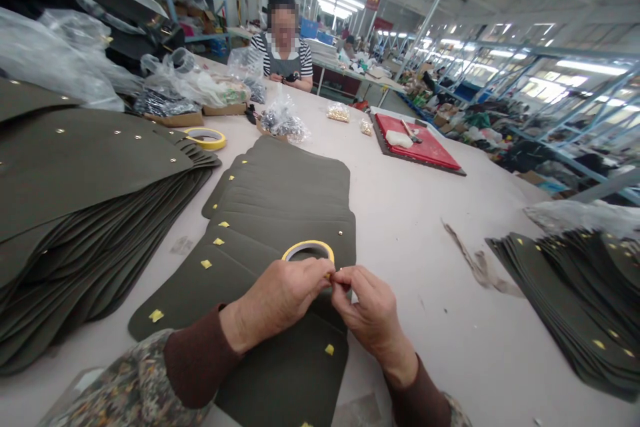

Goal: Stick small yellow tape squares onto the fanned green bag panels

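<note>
My left hand is closed on a roll of yellow tape, which stands tilted above the dark olive panels. Thumb and forefinger of my right hand are pinched together at the roll's near edge, touching my left fingertips. Whatever sits in that pinch is too small to make out. Beneath both hands lie several overlapping olive panels. Small yellow tape pieces dot their left edges, and another tape piece is at the lower right. A small metal stud shows near the right edge.
Stacked olive panels fill the left, with a second tape roll beside them. Another panel stack lies at right, near a cloth strip. Farther back are a red board with a hammer, bagged parts and a seated person.
</note>
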Motion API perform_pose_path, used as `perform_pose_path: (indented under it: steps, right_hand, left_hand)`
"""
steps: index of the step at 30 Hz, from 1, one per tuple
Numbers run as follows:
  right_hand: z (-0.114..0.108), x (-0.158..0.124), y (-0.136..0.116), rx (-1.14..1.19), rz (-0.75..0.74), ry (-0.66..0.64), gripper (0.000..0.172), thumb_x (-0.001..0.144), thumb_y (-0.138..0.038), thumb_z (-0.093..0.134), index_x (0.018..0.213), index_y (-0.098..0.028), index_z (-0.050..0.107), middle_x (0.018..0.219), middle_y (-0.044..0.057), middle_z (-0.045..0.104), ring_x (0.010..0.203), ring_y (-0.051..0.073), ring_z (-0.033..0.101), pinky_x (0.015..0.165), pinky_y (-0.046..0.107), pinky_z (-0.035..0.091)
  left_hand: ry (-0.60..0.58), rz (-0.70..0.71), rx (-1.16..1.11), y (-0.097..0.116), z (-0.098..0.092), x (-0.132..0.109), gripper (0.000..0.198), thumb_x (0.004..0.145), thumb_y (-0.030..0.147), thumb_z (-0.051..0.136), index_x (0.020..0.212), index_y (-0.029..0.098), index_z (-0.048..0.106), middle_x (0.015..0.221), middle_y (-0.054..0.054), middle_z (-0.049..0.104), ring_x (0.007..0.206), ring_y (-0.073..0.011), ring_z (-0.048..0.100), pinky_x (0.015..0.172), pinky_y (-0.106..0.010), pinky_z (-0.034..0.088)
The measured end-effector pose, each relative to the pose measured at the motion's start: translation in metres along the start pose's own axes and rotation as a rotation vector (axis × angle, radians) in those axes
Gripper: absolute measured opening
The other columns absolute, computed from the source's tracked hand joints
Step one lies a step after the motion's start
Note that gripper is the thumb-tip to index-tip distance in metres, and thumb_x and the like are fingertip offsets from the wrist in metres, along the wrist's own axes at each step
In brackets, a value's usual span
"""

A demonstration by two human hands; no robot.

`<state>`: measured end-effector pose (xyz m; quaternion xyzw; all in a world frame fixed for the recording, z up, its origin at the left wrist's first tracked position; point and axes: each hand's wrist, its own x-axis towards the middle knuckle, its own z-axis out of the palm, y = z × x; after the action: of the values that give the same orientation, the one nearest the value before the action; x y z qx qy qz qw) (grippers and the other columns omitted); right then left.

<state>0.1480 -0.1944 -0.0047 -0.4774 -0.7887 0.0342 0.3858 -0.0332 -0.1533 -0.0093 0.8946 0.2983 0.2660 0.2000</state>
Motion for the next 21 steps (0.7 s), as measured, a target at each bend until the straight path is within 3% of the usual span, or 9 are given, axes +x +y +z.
perform_pose_path:
  steps: [3, 5, 9, 13, 17, 21]
  right_hand:
    - [0.0, -0.001, -0.004, -0.026, 0.029, 0.033, 0.021, 0.082, -0.009, 0.048, 0.078, -0.021, 0.065, 0.068, 0.003, 0.067, 0.062, 0.014, 0.062, 0.06, 0.025, 0.05]
    - [0.0, -0.001, -0.006, 0.015, 0.138, 0.039, 0.017, 0.08, -0.012, 0.051, 0.076, -0.021, 0.066, 0.066, 0.003, 0.067, 0.059, 0.014, 0.061, 0.059, 0.025, 0.049]
    - [0.002, 0.002, -0.001, 0.373, 0.599, 0.007, 0.011, 0.078, -0.024, 0.06, 0.071, -0.018, 0.065, 0.058, 0.0, 0.064, 0.049, 0.013, 0.057, 0.051, 0.024, 0.048]
    - [-0.001, 0.005, 0.024, 0.677, 0.943, 0.036, 0.023, 0.069, -0.037, 0.071, 0.068, -0.015, 0.065, 0.049, -0.002, 0.06, 0.042, 0.011, 0.054, 0.045, 0.023, 0.047]
    - [-0.006, 0.0, 0.046, 0.709, 1.012, -0.138, 0.033, 0.065, -0.043, 0.077, 0.074, -0.012, 0.07, 0.056, 0.001, 0.064, 0.043, 0.009, 0.054, 0.044, 0.021, 0.046]
    - [-0.001, -0.005, 0.049, 0.588, 1.005, -0.202, 0.034, 0.069, -0.046, 0.073, 0.075, -0.012, 0.072, 0.056, 0.0, 0.062, 0.042, 0.008, 0.051, 0.041, 0.02, 0.044]
  left_hand:
    - [0.02, -0.006, 0.017, 0.001, 0.001, 0.004, 0.015, 0.096, 0.019, 0.039, 0.094, 0.019, 0.055, 0.083, -0.001, 0.063, 0.079, -0.0142, 0.062, 0.068, -0.023, 0.048]
    - [0.032, -0.01, 0.057, 0.002, 0.001, 0.006, 0.017, 0.096, 0.018, 0.04, 0.088, 0.019, 0.055, 0.077, 0.0, 0.059, 0.071, -0.0139, 0.059, 0.063, -0.023, 0.045]
    - [0.091, 0.043, 0.137, 0.005, 0.004, 0.008, 0.019, 0.095, 0.016, 0.039, 0.087, 0.019, 0.056, 0.075, 0.0, 0.055, 0.064, -0.0134, 0.052, 0.057, -0.023, 0.041]
    - [0.102, 0.056, 0.174, 0.006, 0.008, 0.005, 0.018, 0.095, 0.017, 0.039, 0.087, 0.019, 0.054, 0.078, 0.0, 0.054, 0.067, -0.013, 0.051, 0.059, -0.023, 0.042]
    - [-0.042, 0.025, 0.364, -0.001, 0.012, 0.002, 0.011, 0.093, 0.015, 0.046, 0.086, 0.019, 0.053, 0.079, -0.001, 0.054, 0.071, -0.0166, 0.05, 0.06, -0.026, 0.042]
    - [-0.138, 0.029, 0.415, -0.005, 0.014, 0.003, 0.007, 0.091, 0.015, 0.05, 0.086, 0.019, 0.052, 0.081, -0.002, 0.054, 0.075, -0.0182, 0.05, 0.062, -0.028, 0.043]
